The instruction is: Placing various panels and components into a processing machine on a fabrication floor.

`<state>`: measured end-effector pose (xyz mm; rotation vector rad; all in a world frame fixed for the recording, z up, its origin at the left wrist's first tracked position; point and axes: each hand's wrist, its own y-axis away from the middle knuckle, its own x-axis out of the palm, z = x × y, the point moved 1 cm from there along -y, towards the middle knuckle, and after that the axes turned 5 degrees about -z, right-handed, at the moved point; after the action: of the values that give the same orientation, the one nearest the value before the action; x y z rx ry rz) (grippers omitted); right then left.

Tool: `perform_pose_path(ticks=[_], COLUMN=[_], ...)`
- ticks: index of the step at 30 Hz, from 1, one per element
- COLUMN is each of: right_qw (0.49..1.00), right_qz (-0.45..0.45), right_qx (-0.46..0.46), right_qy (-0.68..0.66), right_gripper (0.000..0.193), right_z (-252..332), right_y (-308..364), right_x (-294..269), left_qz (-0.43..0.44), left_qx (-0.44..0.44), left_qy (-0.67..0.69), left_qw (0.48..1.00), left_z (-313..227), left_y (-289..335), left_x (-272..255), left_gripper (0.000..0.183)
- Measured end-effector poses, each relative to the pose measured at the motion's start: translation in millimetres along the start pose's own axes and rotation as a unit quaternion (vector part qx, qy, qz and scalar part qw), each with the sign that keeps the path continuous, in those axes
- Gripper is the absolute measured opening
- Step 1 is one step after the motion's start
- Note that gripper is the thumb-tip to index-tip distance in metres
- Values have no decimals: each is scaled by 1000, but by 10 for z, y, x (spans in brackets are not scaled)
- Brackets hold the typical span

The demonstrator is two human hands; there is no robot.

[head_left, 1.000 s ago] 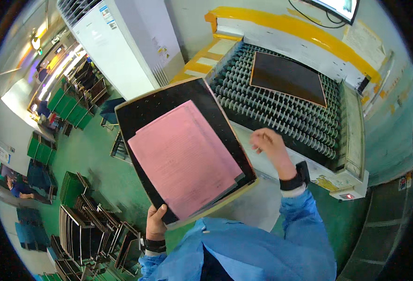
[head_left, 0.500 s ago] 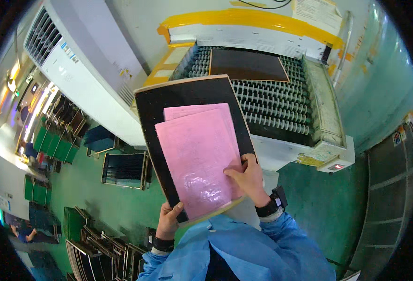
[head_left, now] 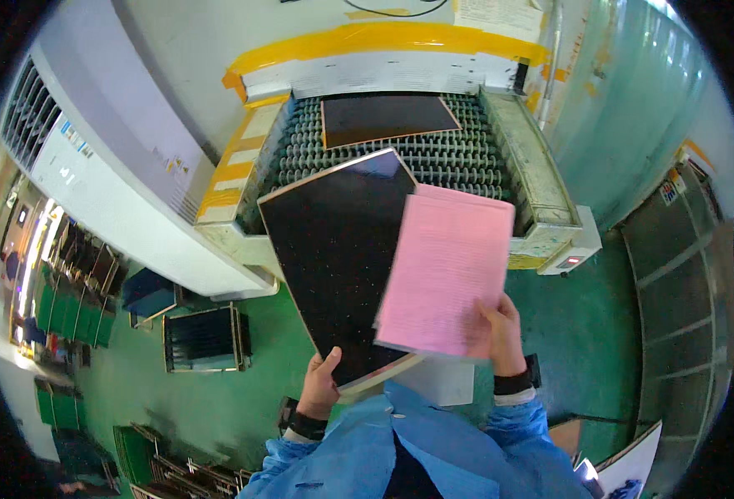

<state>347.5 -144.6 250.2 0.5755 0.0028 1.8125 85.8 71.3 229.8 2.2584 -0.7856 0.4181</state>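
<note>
Fingers of the right hand (head_left: 502, 337) are clamped on the pink sheets (head_left: 450, 270), the thumb flat on the upper face near the lower right corner. Fingers of the left hand (head_left: 320, 384) grip the held black panel (head_left: 333, 249) at its near left corner, the thumb on top and the others hidden beneath. Both items are held up on the near side of the roller conveyor (head_left: 475, 170), the panel before its left and middle, the sheets before its right. Principal relation: the sheets extend from the right fingers, the nearer ones, toward the conveyor and leftward; their long axis points to the conveyor, leaning right at the far end, whereas the panel's leans left. The sheets overlap the panel's right margin; whether the two touch cannot be told. Farther out, a second dark panel (head_left: 388, 119) lies flat on the conveyor's far rollers. A white upright unit (head_left: 126, 191) stands left of the conveyor, and a small control box (head_left: 570, 264) projects from its right front corner. Compared with half a second earlier, the sheets have shifted from the panel's middle to its right side, exposing most of its dark face.
</note>
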Motion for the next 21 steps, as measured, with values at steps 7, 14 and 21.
perform_pose_path(ticks=[7, 14, 21], right_qw=[978, 964, 912], right_qz=[-169, -245, -373], right_qx=[-46, -77, -167], right_qy=[-110, -74, 24], right_gripper=[23, 27, 17], right_z=[124, 23, -360], right_y=[664, 1463, 2289], right_x=[-641, -858, -1116], left_qz=[195, 271, 318], left_qx=[216, -238, -213], left_qy=[-272, -23, 136], left_qw=[917, 932, 914], left_z=[84, 280, 464], left_y=[-347, -1038, -1409], left_x=[433, 744, 1664], left_gripper=[31, 29, 19])
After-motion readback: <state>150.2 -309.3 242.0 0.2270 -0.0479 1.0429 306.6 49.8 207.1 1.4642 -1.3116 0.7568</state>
